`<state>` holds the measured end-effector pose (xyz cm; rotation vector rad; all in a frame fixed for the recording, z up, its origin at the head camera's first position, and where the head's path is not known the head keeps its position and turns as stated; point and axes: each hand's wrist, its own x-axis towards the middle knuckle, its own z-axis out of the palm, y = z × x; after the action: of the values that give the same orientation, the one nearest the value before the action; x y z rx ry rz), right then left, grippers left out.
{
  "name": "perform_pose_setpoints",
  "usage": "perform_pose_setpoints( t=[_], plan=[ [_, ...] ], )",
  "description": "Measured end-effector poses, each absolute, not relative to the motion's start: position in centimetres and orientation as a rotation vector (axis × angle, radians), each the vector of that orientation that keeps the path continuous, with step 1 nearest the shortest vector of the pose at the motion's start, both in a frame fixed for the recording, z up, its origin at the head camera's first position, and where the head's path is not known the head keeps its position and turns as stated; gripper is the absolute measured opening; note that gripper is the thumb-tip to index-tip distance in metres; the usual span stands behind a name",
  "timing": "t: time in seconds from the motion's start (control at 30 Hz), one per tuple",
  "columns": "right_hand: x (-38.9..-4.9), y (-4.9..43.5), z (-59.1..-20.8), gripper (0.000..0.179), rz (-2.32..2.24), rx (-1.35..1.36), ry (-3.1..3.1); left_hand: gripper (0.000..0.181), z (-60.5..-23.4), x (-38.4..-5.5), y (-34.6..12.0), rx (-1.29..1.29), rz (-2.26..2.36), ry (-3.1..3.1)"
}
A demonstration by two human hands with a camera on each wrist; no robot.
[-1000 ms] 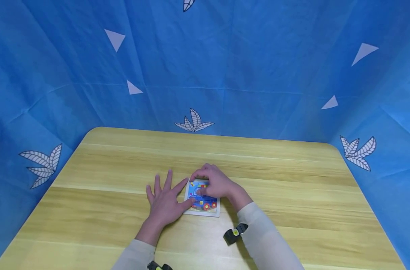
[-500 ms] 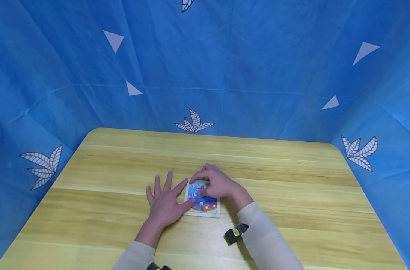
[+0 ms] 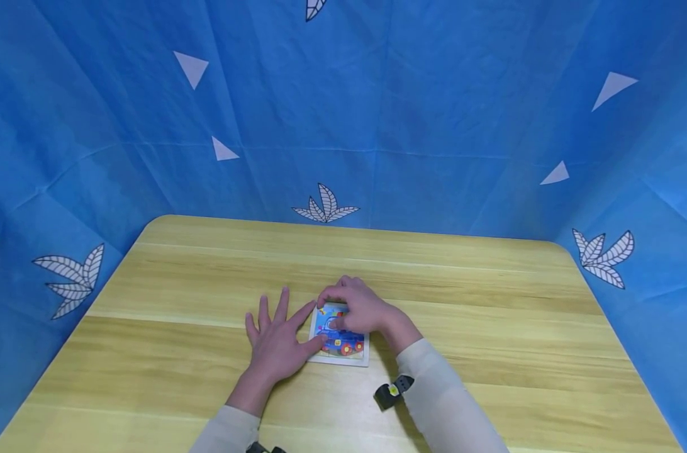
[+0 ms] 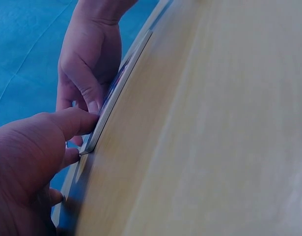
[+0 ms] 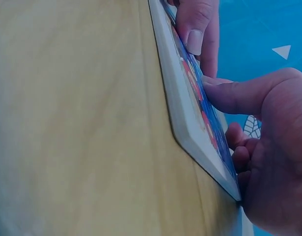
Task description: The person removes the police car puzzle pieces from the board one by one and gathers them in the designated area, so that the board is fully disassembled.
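Two hands touch a white-rimmed picture board point(image 3: 343, 361), lying flat on the table point(image 3: 462, 283).
The board looks nearly square, its longer axis unclear; the printed vehicle point(image 3: 350, 338) inside the rim has its wheels at the near side. The left hand point(image 3: 278, 345) spreads straight fingers; the right hand point(image 3: 362, 308) bends its fingers, whether pinching cannot be told.

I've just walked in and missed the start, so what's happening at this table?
A person is working on a small white-edged picture board, which lies on a wooden table. The left hand is spread beside it, its thumb on the picture. The right hand bends over the far right corner, its thumb also on the picture; I can't tell whether it pinches anything.
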<state>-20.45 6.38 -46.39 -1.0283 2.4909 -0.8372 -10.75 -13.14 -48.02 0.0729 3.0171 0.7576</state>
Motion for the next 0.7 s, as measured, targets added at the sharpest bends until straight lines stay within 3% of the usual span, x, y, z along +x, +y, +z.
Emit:
perform_pose_setpoints(
  t=[0.7],
  plan=[
    [-20.18, 6.63, -47.22, 0.040, -1.047, -1.037, 2.458, 0.068, -48.17, -10.67, -13.23, 0.086, 0.790, 3.022]
  ],
)
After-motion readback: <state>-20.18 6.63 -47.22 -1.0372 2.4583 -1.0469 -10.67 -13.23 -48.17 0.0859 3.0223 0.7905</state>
